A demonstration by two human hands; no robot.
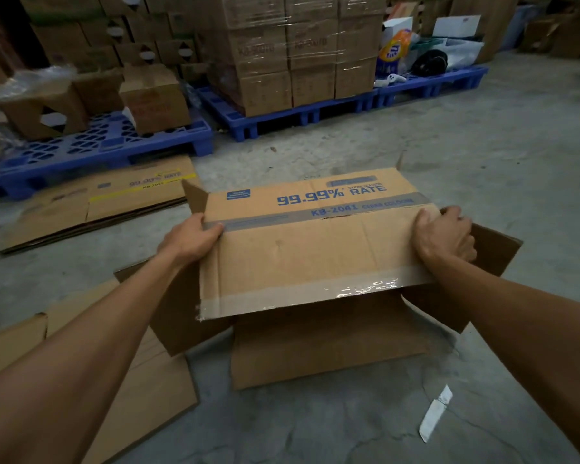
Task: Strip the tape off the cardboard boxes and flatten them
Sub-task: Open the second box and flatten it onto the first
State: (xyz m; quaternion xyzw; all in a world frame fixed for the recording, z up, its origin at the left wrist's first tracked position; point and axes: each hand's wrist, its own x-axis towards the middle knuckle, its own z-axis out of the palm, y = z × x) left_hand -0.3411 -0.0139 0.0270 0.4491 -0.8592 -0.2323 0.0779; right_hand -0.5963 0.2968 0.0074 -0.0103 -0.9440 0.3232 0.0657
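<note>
An open brown cardboard box with blue "99.99% RATE" print is held above the concrete floor, its flaps spread out. My left hand grips its left edge, thumb on a grey printed band. My right hand grips the right edge. Clear shiny tape runs along the near edge of the top panel and sticks out at the left corner.
Flattened boxes lie at left and near left. A loose strip of tape lies on the floor at right. Blue pallets with stacked, wrapped cartons line the back. Bare concrete spreads to the right.
</note>
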